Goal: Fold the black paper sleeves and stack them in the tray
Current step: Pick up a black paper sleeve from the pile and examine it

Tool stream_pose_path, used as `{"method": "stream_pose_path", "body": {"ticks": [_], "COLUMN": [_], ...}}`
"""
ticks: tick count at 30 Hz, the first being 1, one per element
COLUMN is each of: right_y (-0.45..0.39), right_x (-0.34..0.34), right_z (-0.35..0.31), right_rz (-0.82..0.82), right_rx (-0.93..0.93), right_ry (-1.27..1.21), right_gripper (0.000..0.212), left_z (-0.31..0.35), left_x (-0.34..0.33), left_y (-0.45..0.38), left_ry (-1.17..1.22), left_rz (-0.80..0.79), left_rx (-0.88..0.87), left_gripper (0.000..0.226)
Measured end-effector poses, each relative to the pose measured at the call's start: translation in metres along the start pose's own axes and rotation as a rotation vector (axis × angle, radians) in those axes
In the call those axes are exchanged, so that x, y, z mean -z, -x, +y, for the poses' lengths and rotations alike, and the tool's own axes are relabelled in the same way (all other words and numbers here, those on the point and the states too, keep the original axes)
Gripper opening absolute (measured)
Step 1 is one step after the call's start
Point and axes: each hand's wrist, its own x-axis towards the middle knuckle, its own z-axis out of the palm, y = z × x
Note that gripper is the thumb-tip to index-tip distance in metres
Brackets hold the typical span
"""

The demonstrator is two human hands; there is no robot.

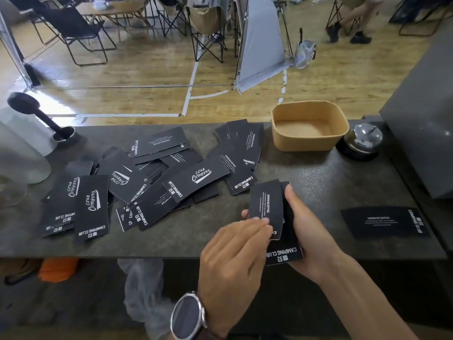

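The right hand (306, 231) has its grip around a small stack of black paper sleeves (282, 241) while the left hand's (235, 251) straight fingers press the top sleeve (266, 207), which should be creased squarely and edges aligned before going to the empty tray (277, 133) at one o'clock on the surface (343, 182), the loose pile (137, 182) at ten.

Bare forearms — silver-cased wristwatch (188, 318)

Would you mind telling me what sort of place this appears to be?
Probably a camping-themed café counter: black sleeves printed "Camping Club" and "Drink & Coffee", a service bell on the counter, and folding camp chairs beyond.
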Motion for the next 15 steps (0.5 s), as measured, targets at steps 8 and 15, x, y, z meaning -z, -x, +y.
{"method": "stream_pose_path", "body": {"ticks": [8, 15], "right_y": [0.0, 0.003], "right_x": [-0.005, -0.009], "right_z": [0.001, 0.005], "right_rz": [0.041, -0.02], "right_rx": [0.014, 0.038], "right_ry": [-0.051, 0.061], "right_gripper": [0.076, 0.078], "left_z": [0.002, 0.001], "left_x": [0.009, 0.024], "left_y": [0.01, -0.034], "left_ry": [0.111, 0.296], "left_rz": [-0.174, -0.036], "left_rx": [-0.075, 0.579], "left_gripper": [0.014, 0.022]}}
